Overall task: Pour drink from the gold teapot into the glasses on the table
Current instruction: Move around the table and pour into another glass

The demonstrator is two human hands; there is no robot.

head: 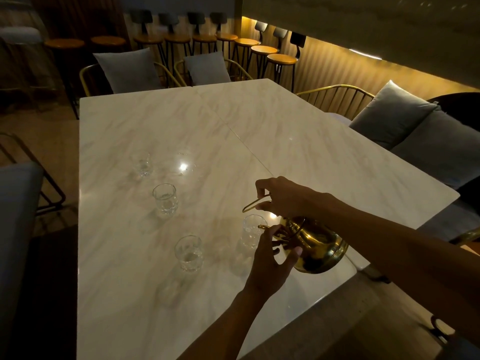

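Gold teapot [315, 245] tilted, lower right of frame, above marble tabletop [155, 120]. Right hand [283, 196] pinches its wire handle; left hand [270, 258] cups the body, fingers spread. Spout over nearest glass [250, 231], partly hidden. Far glasses [141, 165] blurred.

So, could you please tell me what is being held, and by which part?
The shiny gold metal teapot: right hand on its wire handle, left hand steadying its front.

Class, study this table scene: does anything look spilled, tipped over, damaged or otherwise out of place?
Nothing stands out. The gold teapot is tilted, but both hands hold it over the nearest glass. The other glasses stand upright, and the marble table shows no puddle, though the light is dim.
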